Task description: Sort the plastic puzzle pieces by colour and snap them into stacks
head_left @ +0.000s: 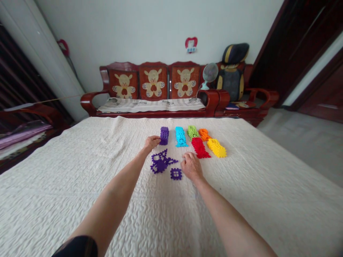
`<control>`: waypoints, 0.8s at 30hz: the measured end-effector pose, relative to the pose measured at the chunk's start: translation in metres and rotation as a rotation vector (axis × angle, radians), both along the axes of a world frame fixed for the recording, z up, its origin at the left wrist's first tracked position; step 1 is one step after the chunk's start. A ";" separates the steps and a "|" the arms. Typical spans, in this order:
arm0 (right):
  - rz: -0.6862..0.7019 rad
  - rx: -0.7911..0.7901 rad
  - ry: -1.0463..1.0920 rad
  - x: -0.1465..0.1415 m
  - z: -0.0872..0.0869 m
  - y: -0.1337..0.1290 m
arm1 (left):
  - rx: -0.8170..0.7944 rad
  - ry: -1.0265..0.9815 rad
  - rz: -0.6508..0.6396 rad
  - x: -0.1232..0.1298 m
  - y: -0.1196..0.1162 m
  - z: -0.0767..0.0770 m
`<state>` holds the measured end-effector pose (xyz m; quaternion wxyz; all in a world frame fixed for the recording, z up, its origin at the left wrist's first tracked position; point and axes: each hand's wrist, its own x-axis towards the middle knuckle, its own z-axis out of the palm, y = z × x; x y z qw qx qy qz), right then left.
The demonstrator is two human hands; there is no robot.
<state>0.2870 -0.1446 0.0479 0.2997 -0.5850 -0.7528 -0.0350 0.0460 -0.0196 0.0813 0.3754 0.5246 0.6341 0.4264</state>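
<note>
The purple stack [164,135] lies on the quilted cover [128,200], with the fingertips of the left hand [153,142] touching its left side. Nearer the person than that stack is a loose purple pile [160,162], and the square purple piece [176,174] lies nearer still, slightly to the right. The right hand [192,165] is beside this piece, well apart from the left. At this distance I cannot tell whether either hand's fingers and thumb meet. Right of the purple stack are the blue [180,136], green [192,132], red [199,147], orange [204,134] and yellow [217,147] stacks.
</note>
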 end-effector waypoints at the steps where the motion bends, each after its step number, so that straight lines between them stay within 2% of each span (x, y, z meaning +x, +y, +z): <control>1: -0.001 -0.001 0.000 0.000 0.000 0.000 | -0.004 0.001 0.005 0.001 0.000 -0.001; 7: -0.011 -0.026 -0.022 -0.001 0.001 -0.001 | -0.017 0.008 0.042 0.007 -0.001 -0.006; 13: -0.007 -0.031 -0.019 0.000 -0.001 0.001 | 0.049 0.094 0.109 -0.011 -0.013 -0.008; 20: -0.005 -0.022 -0.020 0.000 -0.001 0.002 | -0.048 0.193 -0.018 -0.034 -0.049 -0.010; 24: -0.001 -0.038 -0.024 0.000 0.001 0.001 | -0.021 0.263 -0.139 -0.037 -0.072 -0.007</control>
